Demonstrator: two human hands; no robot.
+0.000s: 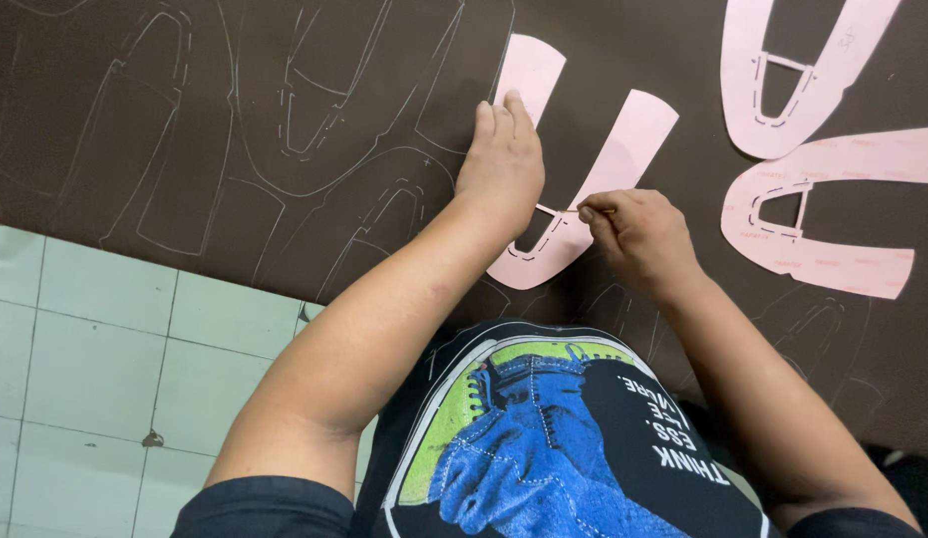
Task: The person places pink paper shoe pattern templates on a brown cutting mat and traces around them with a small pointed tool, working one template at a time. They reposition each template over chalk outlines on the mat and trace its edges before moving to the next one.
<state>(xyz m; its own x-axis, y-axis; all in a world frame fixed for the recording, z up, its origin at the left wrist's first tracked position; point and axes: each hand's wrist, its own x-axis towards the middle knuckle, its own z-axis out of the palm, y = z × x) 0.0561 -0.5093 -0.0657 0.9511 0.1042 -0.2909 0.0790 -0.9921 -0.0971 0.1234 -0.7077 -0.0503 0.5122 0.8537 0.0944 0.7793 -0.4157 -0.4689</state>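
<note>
Your left hand point(501, 159) presses flat on the pink U-shaped pattern point(584, 169), fingers together, gripping nothing; your right hand point(638, 234), at four o'clock from it, pinches a thin marking tool point(559, 209) at the pattern's bend; if that left palm eases, the pattern can slide on the dark brown sheet point(285, 120) and the traced line will likely drift; two more pink patterns point(813, 209) lie at three o'clock.

- Two more pink paper patterns point(823, 179) lie at two o'clock, one overlapping the other.
- Pale traced outlines point(285, 130) crowd the brown sheet from nine to twelve o'clock.
- Pale green floor tiles point(95, 349) show at eight o'clock, one chipped.
</note>
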